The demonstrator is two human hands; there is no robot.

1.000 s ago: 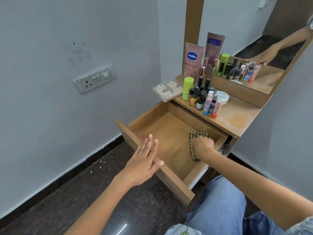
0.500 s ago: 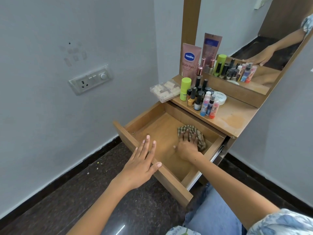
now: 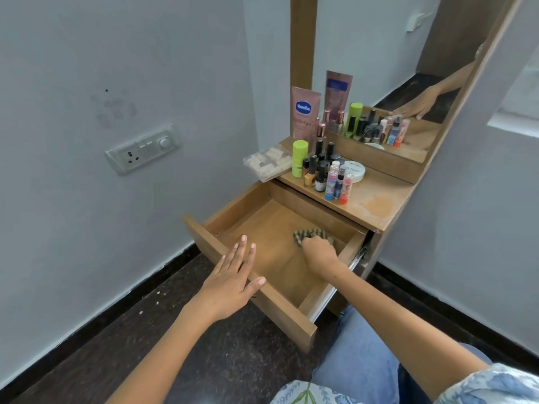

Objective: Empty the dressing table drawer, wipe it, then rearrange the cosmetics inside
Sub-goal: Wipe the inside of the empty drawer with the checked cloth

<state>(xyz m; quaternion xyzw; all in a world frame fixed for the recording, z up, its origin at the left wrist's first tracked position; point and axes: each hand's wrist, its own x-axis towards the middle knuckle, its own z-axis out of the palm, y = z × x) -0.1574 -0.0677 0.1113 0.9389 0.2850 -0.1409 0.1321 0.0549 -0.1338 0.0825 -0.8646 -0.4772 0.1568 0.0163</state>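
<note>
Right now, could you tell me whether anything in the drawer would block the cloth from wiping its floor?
Nothing visible does: the drawer holds only the cloth, gripped by the right hand.

The drawer stands pulled out and open from above. Its floor lies bare on the left and middle; a checked cloth under the right hand fills the back right corner. The left hand lies flat across the front panel, blocking that edge. On the table, bottles crowd the left half, beside a plastic box; the right half is free. A mirror closes off the back.
</note>
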